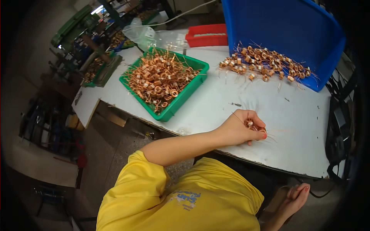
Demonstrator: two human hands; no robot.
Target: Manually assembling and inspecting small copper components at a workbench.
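My left hand (pixel 242 128) is over the white table near its front edge, fingers closed around a few small copper wire coils (pixel 250 124). Thin wire ends stick out between the fingers. My right hand (pixel 297 195) is low at the right, below the table's front edge, with its fingers curled in. Whatever it may hold is hidden. Left of my left hand, a green tray (pixel 181 106) is heaped with similar copper coils (pixel 162 77). More loose coils (pixel 266 63) spill from the mouth of a tilted blue bin (pixel 285 30) at the back right.
A red tray (pixel 207 35) and clear plastic bags (pixel 154 37) lie at the back of the white table (pixel 216 96). Black cables and a dark device (pixel 339 127) line the right edge. Green machinery (pixel 75 25) stands at the far left.
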